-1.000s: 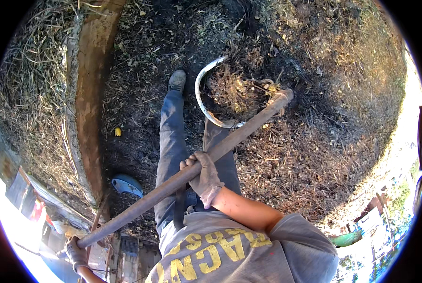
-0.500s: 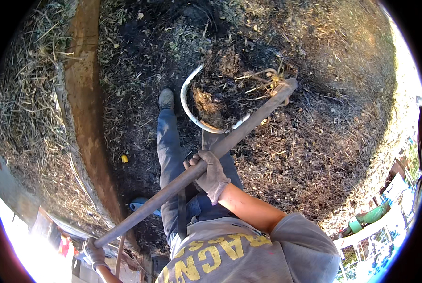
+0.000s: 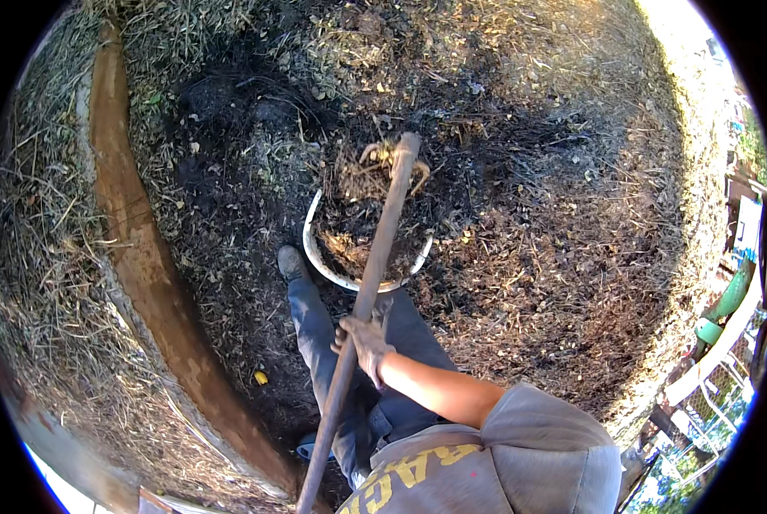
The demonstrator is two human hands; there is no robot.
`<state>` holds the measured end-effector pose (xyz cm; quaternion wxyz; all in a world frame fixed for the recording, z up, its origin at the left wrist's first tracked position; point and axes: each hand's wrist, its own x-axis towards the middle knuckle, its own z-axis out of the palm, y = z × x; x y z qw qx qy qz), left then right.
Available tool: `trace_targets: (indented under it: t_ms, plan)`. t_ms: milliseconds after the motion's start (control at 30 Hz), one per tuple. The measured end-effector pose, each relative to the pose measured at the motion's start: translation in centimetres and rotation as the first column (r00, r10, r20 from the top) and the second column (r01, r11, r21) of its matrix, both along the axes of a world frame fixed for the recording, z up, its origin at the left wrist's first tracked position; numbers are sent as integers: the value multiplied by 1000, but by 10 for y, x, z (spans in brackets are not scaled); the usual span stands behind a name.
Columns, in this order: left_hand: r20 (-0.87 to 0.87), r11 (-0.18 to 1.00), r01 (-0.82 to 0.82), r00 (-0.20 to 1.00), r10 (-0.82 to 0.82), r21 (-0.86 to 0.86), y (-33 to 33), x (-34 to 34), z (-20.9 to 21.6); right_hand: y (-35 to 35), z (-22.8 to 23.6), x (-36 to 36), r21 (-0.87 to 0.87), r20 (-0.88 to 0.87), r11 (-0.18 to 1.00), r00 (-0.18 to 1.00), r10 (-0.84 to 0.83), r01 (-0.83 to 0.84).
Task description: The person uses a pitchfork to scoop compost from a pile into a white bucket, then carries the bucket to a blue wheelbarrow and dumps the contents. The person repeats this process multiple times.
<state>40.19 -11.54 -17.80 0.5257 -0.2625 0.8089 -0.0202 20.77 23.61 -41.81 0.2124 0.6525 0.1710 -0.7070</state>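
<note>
One right hand (image 3: 367,344) on the job, in a greyish glove, fingers folded right round a long wooden handle (image 3: 382,244), roughly midway along the visible length. Left hand out of frame beyond the picture's edge, grip impossible to tell. Up along the shaft now, slanting from the lower edge, leaning rightward toward the top, and passing right over the near side of a curved white rim (image 3: 311,247)! Far tip just beyond that hoop, curved tines (image 3: 423,175) spreading to either side, straw tangled among them; depth in the litter hard to judge. Inside the rim, brown clumped litter (image 3: 346,248), sunlit in one patch. Dark trousers (image 3: 315,325) below, one dusty shoe (image 3: 290,259) planted just left of the rim, and a grey shirt (image 3: 546,445) with yellow lettering leaning in from the lower right. Over on the left, a long brown barrier (image 3: 131,223) curving down the view, dry stalks (image 3: 41,257) piled beyond. Near it, a small yellow item (image 3: 261,377) on the ground, plus a bluish object (image 3: 305,446) half hidden by the handle. Far right, past the bright strip, a green rounded object (image 3: 731,298) beside wire mesh (image 3: 728,385).
</note>
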Motion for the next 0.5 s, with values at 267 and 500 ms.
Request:
trace_targets:
  t_ms: [267,500]
  plan:
    - [-218,950,308,932,-291,46,-20,-79,-82,105,11,-24,127,-159,947,948,-276,296]
    - [-415,840,477,840,-350,257,178,-185,-158,308,-5,-128,518,-397,787,909,-126,336]
